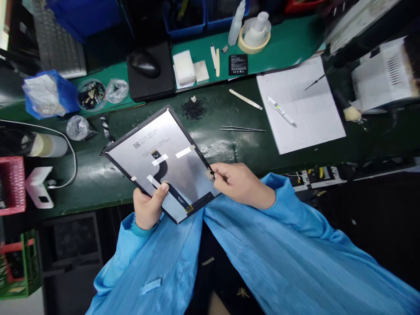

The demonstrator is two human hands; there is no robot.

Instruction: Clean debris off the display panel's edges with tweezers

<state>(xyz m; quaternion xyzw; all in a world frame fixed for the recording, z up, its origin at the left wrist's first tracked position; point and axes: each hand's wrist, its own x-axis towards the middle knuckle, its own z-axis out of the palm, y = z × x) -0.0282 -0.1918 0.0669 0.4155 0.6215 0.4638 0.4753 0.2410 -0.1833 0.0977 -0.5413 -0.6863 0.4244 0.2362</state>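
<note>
A tablet display panel [164, 162] lies back side up, silver with a black flex cable and white tape strips, held over the near edge of the green bench. My left hand [149, 205] grips its lower corner, thumb pressed on the flex cable. My right hand [239, 183] pinches the panel's right edge, fingertips closed on a small pale tab [210, 174] there. Both sleeves are light blue.
Tweezers [243, 129], a pale spudger [245, 99] and a pile of black scraps [195, 108] lie beyond the panel. A paper sheet [308, 113] with a pen [281, 112] sits at right. Tape roll [254, 41], black mouse [143, 63], blue bin [49, 94] and bags stand farther back.
</note>
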